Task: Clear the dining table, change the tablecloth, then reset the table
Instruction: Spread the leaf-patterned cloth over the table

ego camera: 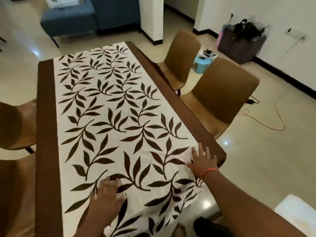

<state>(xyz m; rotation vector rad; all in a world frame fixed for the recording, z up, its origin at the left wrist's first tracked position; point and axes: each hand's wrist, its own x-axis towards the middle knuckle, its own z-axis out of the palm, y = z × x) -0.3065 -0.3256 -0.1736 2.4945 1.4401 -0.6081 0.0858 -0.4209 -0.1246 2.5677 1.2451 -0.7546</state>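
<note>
The leaf-print tablecloth (109, 117) is lying flat along the table (45, 117), leaving its whole middle open from the lower edge to the upper centre of the frame. Two brown chairs (220, 98) are crowding the table's right edge, and two more (15, 124) are pressing in at the left. Open floor (256, 159) is stretching across the lower right.

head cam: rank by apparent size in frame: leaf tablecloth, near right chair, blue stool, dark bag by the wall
1. leaf tablecloth, by far the largest.
2. near right chair.
3. dark bag.
4. blue stool, smallest.
The bag and the stool stand farther from the camera, so this is size in frame only.
</note>
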